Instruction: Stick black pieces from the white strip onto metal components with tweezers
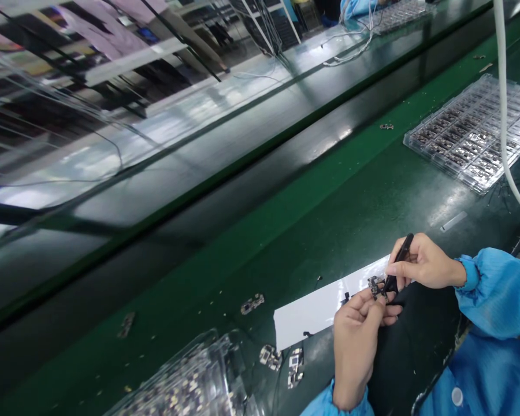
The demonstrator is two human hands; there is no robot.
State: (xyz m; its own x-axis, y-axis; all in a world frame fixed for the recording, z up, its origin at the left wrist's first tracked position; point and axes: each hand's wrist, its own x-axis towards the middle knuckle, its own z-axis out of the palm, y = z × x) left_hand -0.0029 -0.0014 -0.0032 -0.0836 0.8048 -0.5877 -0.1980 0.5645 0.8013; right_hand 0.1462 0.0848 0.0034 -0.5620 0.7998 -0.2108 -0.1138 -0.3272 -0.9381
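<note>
Between the thumb and fingers of my left hand (357,335) is a small circuit board (376,286), held above the green bench. My right hand (422,263) grips black tweezers (402,255), their lower end at the board. Exactly what the tips touch is too small to make out. Under both hands lies a white strip (305,318) with a few small black parts on it. Left of the strip more circuit boards (271,357) rest on the bench, one of them (252,304) a little farther back.
A clear tray of boards (476,130) stands at the right, behind a hanging white cable (502,104). Another clear tray (216,375), full of small parts, is at the lower left. A dark conveyor channel (242,190) runs behind. A co-worker's blue sleeve (357,8) shows far back.
</note>
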